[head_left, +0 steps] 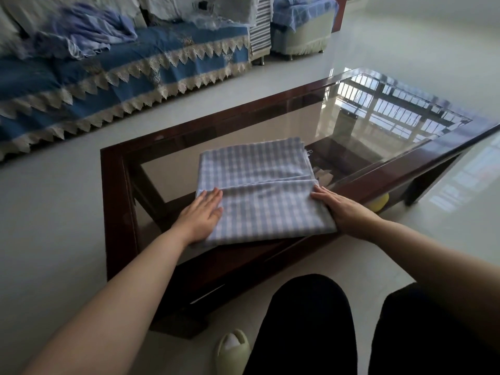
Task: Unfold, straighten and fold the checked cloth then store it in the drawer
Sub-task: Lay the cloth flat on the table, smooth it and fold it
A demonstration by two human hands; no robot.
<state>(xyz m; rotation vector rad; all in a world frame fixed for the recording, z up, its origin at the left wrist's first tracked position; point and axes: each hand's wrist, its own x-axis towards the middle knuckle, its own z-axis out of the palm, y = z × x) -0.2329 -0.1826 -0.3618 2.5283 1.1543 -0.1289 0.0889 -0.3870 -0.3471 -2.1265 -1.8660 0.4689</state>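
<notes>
The blue-and-white checked cloth (pixel 259 185) lies folded into a flat rectangle on the near end of the glass-topped coffee table (pixel 378 125). A folded-over edge runs across its middle. My left hand (pixel 201 215) rests flat, fingers together, on the cloth's near left corner. My right hand (pixel 343 209) lies flat along the cloth's right edge, fingertips at the fold line. Neither hand grips the fabric. A drawer front (pixel 216 282) with a slim handle shows in the table's near side, closed.
A sofa (pixel 108 85) with a blue lace-trimmed cover and loose clothes stands at the left and back. A small footstool (pixel 300 36) sits behind. A yellow object (pixel 380 203) lies under the table. My knees and a slipper (pixel 232 347) are below on the pale floor.
</notes>
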